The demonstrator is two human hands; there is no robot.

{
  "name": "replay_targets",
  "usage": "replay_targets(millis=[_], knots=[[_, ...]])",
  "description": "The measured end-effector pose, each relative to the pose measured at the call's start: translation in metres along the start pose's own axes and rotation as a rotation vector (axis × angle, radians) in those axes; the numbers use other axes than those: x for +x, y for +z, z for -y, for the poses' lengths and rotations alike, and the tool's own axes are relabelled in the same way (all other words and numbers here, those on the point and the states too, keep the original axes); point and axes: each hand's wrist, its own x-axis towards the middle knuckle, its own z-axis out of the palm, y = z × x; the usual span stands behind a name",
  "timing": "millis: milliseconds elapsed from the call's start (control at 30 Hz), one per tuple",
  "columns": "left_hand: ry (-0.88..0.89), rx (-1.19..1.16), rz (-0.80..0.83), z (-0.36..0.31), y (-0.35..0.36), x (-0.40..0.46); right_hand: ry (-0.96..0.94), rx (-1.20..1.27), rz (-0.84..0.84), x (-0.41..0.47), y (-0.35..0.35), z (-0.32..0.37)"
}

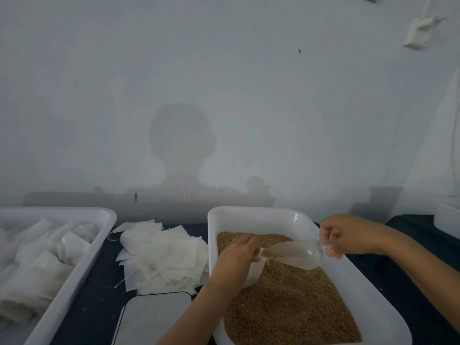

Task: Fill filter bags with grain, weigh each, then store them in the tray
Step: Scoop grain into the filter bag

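A person works over a white tub (251, 215) of brown grain (293, 302) at the table's right side. The left hand (239, 255) pinches a filter bag (255, 270) by its mouth, holding it open just above the grain so spills likely fall back in. The right hand (346, 235) is curled around the handle of a clear plastic scoop (296, 252), tilted with its lip at the bag's opening. A loose pile of empty bags (161, 255) lies just left of the tub. The storage tray (99, 235), at the left edge, holds filled bags. A scale (151, 317) sits at the near edge between tray and tub.
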Motion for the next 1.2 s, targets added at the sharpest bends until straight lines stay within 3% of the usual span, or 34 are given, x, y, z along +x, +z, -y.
replay_targets(millis=[100,167,400,667,800,867,967,1000,1067,1200], knots=[[-0.091,-0.032,-0.022,0.000,-0.002,0.000,0.044,0.267,0.044,-0.005,0.018,-0.013],[-0.138,-0.079,-0.036,0.000,-0.004,0.000,0.050,0.303,0.070,-0.004,0.031,-0.018],[-0.358,-0.337,-0.050,0.005,-0.011,0.000,0.088,0.157,0.049,0.020,0.077,-0.013],[-0.511,-0.784,-0.212,0.007,-0.024,-0.003,0.123,-0.016,0.045,0.036,0.124,0.002],[-0.460,-0.849,-0.268,0.001,-0.039,-0.008,0.141,-0.174,-0.118,0.034,0.118,0.017],[-0.413,-0.858,-0.279,-0.003,-0.051,-0.009,0.036,-0.002,-0.242,0.031,0.106,0.034],[-0.330,-0.863,-0.309,-0.010,-0.076,-0.012,-0.230,0.728,-0.167,0.012,0.089,0.076],[-0.298,-0.858,-0.317,-0.012,-0.085,-0.015,-0.305,0.867,-0.145,0.007,0.087,0.090],[-0.257,-0.842,-0.326,-0.014,-0.103,-0.023,-0.370,0.982,-0.183,0.000,0.087,0.115],[-0.279,-0.726,-0.448,-0.011,-0.129,-0.052,-0.324,1.185,-0.244,-0.007,0.100,0.160]])
